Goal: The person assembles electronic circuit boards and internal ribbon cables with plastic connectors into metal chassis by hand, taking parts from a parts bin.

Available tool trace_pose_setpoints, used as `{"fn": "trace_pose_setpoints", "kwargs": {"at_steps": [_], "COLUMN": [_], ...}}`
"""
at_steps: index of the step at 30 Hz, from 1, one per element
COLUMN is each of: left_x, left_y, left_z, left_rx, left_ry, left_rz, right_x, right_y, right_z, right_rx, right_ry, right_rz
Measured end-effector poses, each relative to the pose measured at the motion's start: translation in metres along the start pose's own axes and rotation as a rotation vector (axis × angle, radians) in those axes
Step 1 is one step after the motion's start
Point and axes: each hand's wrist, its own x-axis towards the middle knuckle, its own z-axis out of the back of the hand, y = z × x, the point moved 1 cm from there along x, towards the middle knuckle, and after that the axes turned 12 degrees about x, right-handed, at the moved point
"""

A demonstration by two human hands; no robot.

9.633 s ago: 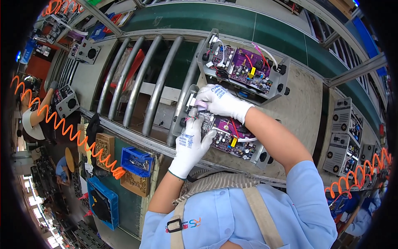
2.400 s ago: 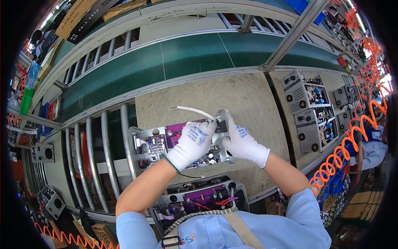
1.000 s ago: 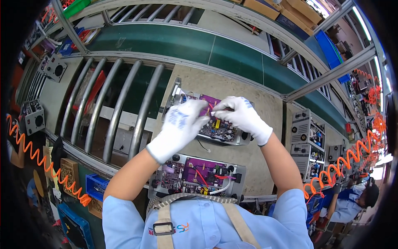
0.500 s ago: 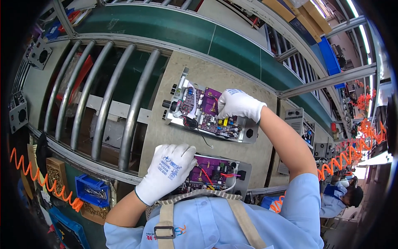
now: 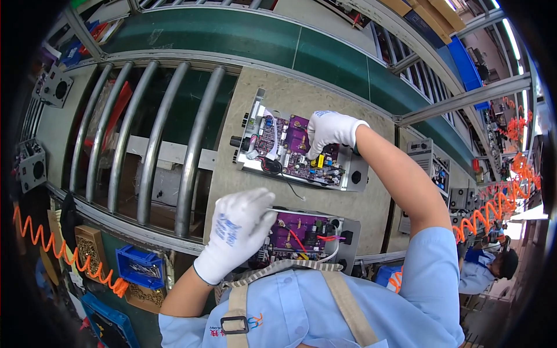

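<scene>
Two metal chassis units with purple circuit boards lie on the work board. My right hand (image 5: 336,132), in a white glove, reaches down onto the far unit's circuit board (image 5: 296,139), right of its middle. Its fingers are bent and pressed together; whatever they grip is hidden. A loose black cable (image 5: 288,184) hangs over that unit's near edge. My left hand (image 5: 237,229), also gloved, is at the left end of the near unit (image 5: 299,231), its fingers loosely bent and the thumb apart. Red, yellow and white wires show on the near unit, partly covered by my apron.
Metal rollers (image 5: 149,139) lie left of the work board (image 5: 238,180). A green conveyor belt (image 5: 255,43) runs along the far side. A blue bin (image 5: 140,265) and screw boxes (image 5: 88,250) sit at lower left, by an orange coiled hose (image 5: 69,249). A co-worker (image 5: 484,269) is at right.
My left hand has lifted slightly off the near unit, and its thumb has come apart from the fingers. My right hand stays at the far unit's board, its fingers turned a little.
</scene>
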Motion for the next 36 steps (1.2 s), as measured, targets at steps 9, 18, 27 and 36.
{"fn": "trace_pose_setpoints", "kwargs": {"at_steps": [9, 18, 27, 36], "left_x": [0.001, 0.062, 0.073, 0.066], "left_y": [0.088, 0.104, 0.095, 0.099], "left_z": [-0.018, -0.052, -0.072, -0.064], "left_rx": [-0.352, 0.019, 0.615, 0.546], "left_ry": [0.106, -0.133, 0.122, 0.077], "left_rz": [0.592, 0.194, 0.18, 0.122], "right_x": [-0.002, -0.026, 0.029, 0.036], "right_y": [-0.016, 0.016, 0.044, 0.053], "right_z": [-0.013, -0.105, -0.06, -0.055], "right_rx": [0.092, -0.051, 0.283, 1.022], "right_ry": [-0.167, -0.888, -0.72, -0.358], "right_rz": [0.182, 0.782, 0.28, 0.453]}}
